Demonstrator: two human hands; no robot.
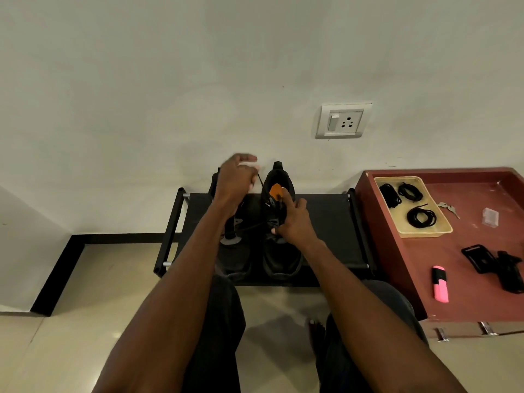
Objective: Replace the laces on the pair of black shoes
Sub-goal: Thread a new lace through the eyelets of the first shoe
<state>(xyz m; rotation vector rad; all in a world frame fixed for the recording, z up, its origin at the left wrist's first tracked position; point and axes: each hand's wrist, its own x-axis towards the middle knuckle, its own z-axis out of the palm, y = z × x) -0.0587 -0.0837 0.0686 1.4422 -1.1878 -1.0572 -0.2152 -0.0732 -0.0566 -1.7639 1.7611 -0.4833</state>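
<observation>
Left hand (236, 177) raised near wall, fingers curled, pinching taut black lace (259, 180). Pair of black shoes (280, 259) side by side on black rack (326, 219). Right hand (295, 219) grips right shoe's eyelet area, index finger extended. Coiled spare laces (421, 217) in tray (425, 232) on red table, well apart. Risk: hard pull may snag lace, tip shoe off rack.

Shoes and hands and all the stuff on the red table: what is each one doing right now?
right shoe: on the black rack, tongue up, being laced.
left shoe: beside it, partly hidden by the arm.
lace: pulled taut.
left hand: raised, pinches the lace.
right hand: fingers rest on the right shoe.
spare laces: coiled in the tray.
pink highlighter: capped, lying flat.
wall switch: position unclear.
</observation>
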